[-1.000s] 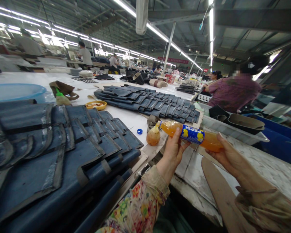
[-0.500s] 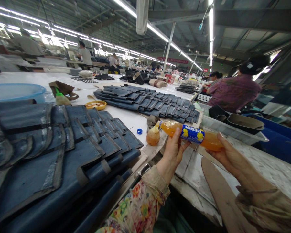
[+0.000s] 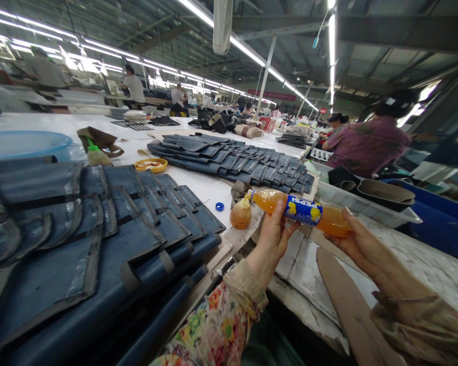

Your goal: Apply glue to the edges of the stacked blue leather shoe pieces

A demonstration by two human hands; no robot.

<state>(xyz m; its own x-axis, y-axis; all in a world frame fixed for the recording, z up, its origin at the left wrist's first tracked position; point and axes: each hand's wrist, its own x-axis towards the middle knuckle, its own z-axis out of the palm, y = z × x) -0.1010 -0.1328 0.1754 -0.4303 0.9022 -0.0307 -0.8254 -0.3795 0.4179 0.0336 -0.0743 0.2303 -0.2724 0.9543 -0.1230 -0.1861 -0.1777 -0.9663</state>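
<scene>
Both my hands hold a plastic Pepsi bottle [image 3: 303,209] with amber liquid, tipped nearly flat with its neck to the left. Near the neck end, my left hand [image 3: 273,236] grips it, while my right hand [image 3: 361,244] closes round the base. The bottle's uncapped mouth meets the top of a small round squeeze bottle [image 3: 241,213], which stands on the table and holds similar amber stuff. Left of it lies a blue cap [image 3: 219,206].
Stacked dark blue panels [image 3: 99,218] fill the left, with another stack [image 3: 232,157] behind. A yellow dish [image 3: 151,165], a blue basin [image 3: 26,145] and a green-tipped bottle [image 3: 97,152] stand beyond. A white tray [image 3: 370,206] is at right, near a seated person [image 3: 370,140].
The bottle and both hands stay as they were. Only the seated person at the right has shifted slightly.
</scene>
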